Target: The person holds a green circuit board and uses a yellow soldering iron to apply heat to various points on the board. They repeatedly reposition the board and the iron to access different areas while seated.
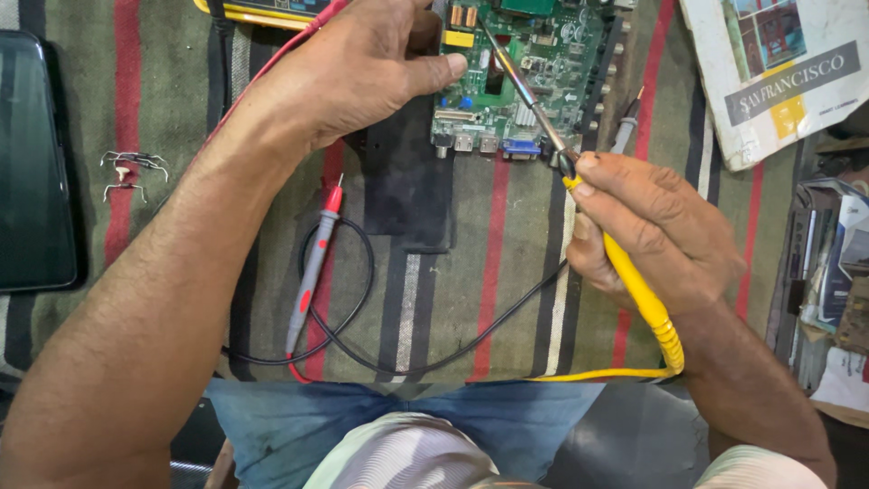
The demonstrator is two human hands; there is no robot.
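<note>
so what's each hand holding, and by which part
The right hand holds a soldering iron by its yellow handle, just behind the metal shaft. The left hand steadies the green circuit board at its left edge, thumb on top.

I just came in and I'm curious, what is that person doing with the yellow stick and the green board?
A person sits over a striped cloth. Their right hand holds a soldering iron with a yellow handle, its metal tip resting on a green circuit board. Their left hand steadies the board's edge. A red meter probe lies loose on the cloth, and a dark phone sits at the far left.
</note>
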